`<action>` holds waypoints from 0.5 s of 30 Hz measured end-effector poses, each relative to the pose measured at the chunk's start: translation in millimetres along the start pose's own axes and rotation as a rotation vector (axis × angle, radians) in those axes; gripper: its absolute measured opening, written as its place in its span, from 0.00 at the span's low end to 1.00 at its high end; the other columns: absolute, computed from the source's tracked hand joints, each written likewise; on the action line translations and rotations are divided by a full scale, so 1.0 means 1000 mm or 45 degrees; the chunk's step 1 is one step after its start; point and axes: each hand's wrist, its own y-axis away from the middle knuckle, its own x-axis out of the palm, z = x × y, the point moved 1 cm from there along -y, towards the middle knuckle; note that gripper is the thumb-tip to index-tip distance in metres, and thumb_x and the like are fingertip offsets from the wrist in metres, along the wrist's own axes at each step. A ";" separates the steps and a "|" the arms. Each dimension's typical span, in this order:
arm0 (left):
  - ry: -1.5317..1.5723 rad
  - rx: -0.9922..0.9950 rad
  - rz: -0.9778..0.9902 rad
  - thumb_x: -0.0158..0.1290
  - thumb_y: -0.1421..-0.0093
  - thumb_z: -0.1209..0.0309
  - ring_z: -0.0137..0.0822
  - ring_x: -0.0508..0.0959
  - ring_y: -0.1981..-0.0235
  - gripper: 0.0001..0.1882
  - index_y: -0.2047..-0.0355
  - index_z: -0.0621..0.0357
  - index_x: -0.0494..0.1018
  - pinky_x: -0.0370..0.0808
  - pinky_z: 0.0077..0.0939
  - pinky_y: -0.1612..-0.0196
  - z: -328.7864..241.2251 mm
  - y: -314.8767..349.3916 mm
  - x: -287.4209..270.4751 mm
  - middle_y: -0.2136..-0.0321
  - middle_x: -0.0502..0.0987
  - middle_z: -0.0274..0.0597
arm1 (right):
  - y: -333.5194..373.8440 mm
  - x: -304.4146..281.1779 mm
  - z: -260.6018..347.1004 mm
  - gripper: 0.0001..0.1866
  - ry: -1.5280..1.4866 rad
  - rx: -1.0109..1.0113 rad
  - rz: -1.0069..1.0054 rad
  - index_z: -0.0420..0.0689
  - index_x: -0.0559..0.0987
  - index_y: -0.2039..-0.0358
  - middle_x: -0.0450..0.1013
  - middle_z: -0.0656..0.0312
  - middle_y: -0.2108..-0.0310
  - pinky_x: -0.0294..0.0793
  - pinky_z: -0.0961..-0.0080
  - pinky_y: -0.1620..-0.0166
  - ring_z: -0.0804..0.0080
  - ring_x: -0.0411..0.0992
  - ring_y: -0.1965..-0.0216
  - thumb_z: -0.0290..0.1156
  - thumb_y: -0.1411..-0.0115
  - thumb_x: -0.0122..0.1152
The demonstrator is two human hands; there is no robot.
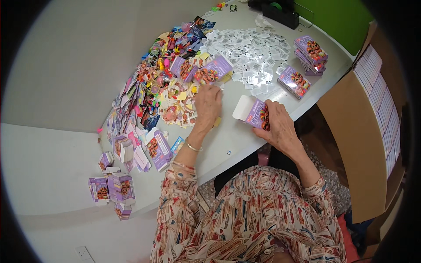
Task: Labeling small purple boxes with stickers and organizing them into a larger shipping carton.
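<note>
Box (255, 112): right hand (280, 125) | labels (250, 50) beyond | trinkets (154, 88) left | carton (351, 131) right

Box (256, 113): purple card, printed with a colourful cartoon figure. Held in right hand (281, 124), slightly tilted; end toward the left open, white flap (242, 107) folded out. Purple packet (218, 66): similar print, lying slanted on the pile (177, 103) of small cut-out pieces, just beyond left hand (208, 105); contact with fingers unclear.
</note>
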 end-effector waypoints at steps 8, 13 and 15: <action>0.576 0.038 0.153 0.56 0.44 0.72 0.40 0.72 0.55 0.07 0.65 0.59 0.79 0.67 0.29 0.50 -0.046 0.044 -0.037 0.66 0.76 0.42 | -0.006 0.010 0.017 0.37 0.049 -0.070 0.049 0.37 0.63 0.50 0.67 0.51 0.63 0.67 0.61 0.55 0.52 0.66 0.58 0.36 0.58 0.72; 1.000 -0.206 0.763 0.54 0.41 0.71 0.32 0.69 0.52 0.09 0.63 0.63 0.79 0.67 0.27 0.49 -0.040 0.041 -0.050 0.60 0.76 0.40 | 0.001 0.013 0.021 0.38 -0.020 -0.116 0.056 0.36 0.63 0.49 0.67 0.49 0.62 0.68 0.62 0.55 0.51 0.67 0.57 0.34 0.58 0.72; 1.282 -0.256 0.938 0.53 0.40 0.71 0.29 0.70 0.54 0.10 0.63 0.64 0.79 0.67 0.26 0.50 -0.037 0.036 -0.052 0.59 0.77 0.39 | 0.003 0.016 0.017 0.39 -0.123 -0.113 0.004 0.36 0.62 0.48 0.67 0.48 0.61 0.70 0.61 0.55 0.50 0.67 0.56 0.35 0.57 0.71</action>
